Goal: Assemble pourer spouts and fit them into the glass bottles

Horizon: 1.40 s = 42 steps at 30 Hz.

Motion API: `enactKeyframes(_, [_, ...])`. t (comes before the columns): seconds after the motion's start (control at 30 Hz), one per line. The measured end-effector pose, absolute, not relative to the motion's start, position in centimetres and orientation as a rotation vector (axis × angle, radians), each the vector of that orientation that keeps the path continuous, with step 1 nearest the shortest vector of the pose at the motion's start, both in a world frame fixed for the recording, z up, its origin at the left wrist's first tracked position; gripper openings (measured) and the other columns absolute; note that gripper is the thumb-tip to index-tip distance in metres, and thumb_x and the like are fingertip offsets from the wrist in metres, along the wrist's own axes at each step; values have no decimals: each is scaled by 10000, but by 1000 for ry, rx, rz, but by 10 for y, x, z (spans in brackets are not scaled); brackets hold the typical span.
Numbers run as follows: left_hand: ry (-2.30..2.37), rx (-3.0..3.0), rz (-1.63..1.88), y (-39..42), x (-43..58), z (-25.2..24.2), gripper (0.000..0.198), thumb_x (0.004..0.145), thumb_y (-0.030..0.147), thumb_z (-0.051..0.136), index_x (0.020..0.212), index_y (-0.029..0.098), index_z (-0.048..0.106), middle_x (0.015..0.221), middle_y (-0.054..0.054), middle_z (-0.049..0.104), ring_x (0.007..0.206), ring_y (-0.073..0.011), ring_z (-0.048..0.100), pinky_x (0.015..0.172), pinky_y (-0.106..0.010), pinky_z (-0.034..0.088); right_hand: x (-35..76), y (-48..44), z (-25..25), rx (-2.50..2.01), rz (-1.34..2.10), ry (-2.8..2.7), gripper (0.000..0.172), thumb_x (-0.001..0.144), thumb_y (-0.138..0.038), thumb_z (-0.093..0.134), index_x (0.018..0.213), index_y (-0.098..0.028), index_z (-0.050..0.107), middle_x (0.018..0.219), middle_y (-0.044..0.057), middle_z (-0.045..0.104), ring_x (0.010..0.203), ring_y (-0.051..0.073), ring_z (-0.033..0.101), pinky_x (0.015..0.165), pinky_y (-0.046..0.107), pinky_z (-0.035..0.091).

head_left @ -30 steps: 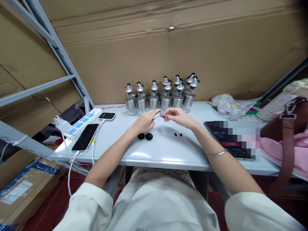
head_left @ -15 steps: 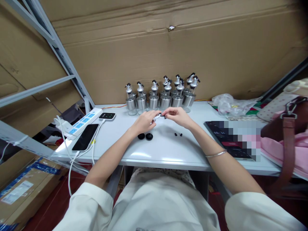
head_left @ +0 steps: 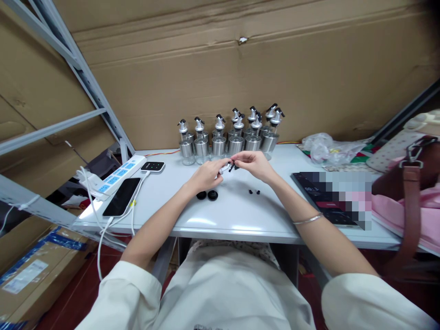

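My left hand (head_left: 209,175) is closed around a silver-grey pourer spout (head_left: 225,168), much of it hidden by the fingers. Against the spout's far end, my right hand (head_left: 252,164) pinches a small black lever piece (head_left: 232,167). Below my left hand lie two round black caps (head_left: 212,195), side by side on the table. Two tiny black plugs (head_left: 254,192) rest below my right hand. Behind both hands stand several steel-clad glass bottles (head_left: 218,145) with silver and black pourers on top.
A power strip (head_left: 122,174), a phone (head_left: 121,197) and a small black-screened device (head_left: 153,167) with white cables lie at left. To the right are a tablet (head_left: 319,201), a plastic bag (head_left: 330,149) and a brown strap (head_left: 411,206). Cardboard (head_left: 206,78) stands behind the bottles.
The black lever piece has turned from lying nearly level to slanting downward at the spout's end. My right fingers have shifted slightly left; my left hand has hardly moved.
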<state>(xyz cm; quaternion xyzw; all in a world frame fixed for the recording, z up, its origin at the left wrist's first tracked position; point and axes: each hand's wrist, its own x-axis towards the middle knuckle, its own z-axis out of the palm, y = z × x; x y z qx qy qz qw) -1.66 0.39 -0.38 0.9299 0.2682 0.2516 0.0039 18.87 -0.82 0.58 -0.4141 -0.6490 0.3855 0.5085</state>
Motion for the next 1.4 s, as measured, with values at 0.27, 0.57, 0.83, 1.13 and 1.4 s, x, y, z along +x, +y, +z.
enactKeyframes(0.27, [905, 2904, 795, 3, -17, -2, 637, 732, 87, 490, 1352, 144, 357, 1084, -101, 657, 932, -218, 637, 867, -358, 461, 186, -10, 6, -1017, 940, -1540, 338, 575, -412, 787, 777, -154, 706, 762, 67, 736, 734, 217, 683, 768, 392, 539])
enactKeyframes(0.57, [897, 2914, 762, 3, -16, -2, 670, 720, 83, 497, 1370, 128, 340, 1096, -109, 661, 981, -229, 630, 870, -353, 453, 186, -11, 7, -994, 909, -1548, 405, 553, -496, 796, 757, -154, 721, 787, 69, 730, 737, 213, 675, 782, 401, 551])
enactKeyframes(0.83, [875, 2939, 748, 5, -17, -4, 686, 736, 90, 490, 1397, 153, 317, 1128, -108, 655, 989, -226, 628, 875, -359, 447, 185, -11, 6, -935, 865, -1610, 365, 591, -495, 780, 756, -172, 734, 878, 76, 715, 808, 218, 671, 823, 407, 546])
enactKeyframes(1.13, [881, 2933, 728, 4, -17, -3, 711, 745, 87, 518, 1421, 152, 307, 1130, -99, 657, 972, -224, 628, 873, -355, 454, 184, -12, 7, -915, 938, -1565, 315, 574, -410, 807, 759, -166, 730, 878, 65, 713, 787, 193, 666, 845, 400, 532])
enactKeyframes(1.4, [845, 2946, 758, 7, -18, -6, 660, 755, 85, 511, 1392, 162, 356, 1221, -113, 622, 977, -213, 623, 860, -343, 444, 182, -13, 6, -973, 1007, -1497, 377, 521, -425, 835, 741, -164, 674, 735, 41, 717, 726, 195, 668, 795, 400, 524])
